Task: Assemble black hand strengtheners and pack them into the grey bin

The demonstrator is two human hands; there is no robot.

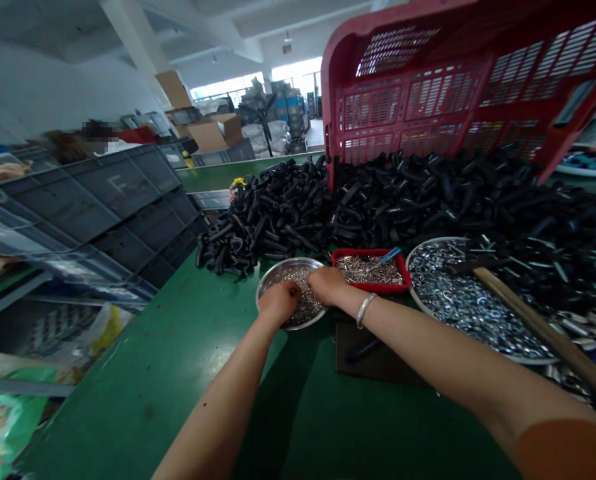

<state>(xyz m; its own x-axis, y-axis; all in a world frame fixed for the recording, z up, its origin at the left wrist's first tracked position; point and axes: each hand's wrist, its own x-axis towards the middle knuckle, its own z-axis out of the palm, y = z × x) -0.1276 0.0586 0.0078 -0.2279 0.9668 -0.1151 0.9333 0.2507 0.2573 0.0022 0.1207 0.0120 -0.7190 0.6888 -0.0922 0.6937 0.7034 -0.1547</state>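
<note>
A round metal bowl full of small shiny metal parts stands on the green table. My left hand is over its left side, fingers curled into a pinch; whatever they hold is too small to name. Across from it, my right hand, with a silver bangle on the wrist, reaches over the bowl's right rim. Its fingers are bent together, their tips down among the parts, and their contents are hidden. Just right of the bowl sits a red tray of metal pins or rivets, with a blue-handled item lying on top.
Black curved pieces lie heaped behind the bowl, under a tilted red crate. A large pan of metal parts and a wooden-handled hammer are at right. Below the tray is a dark plate. Grey crates stand left; a person is beyond.
</note>
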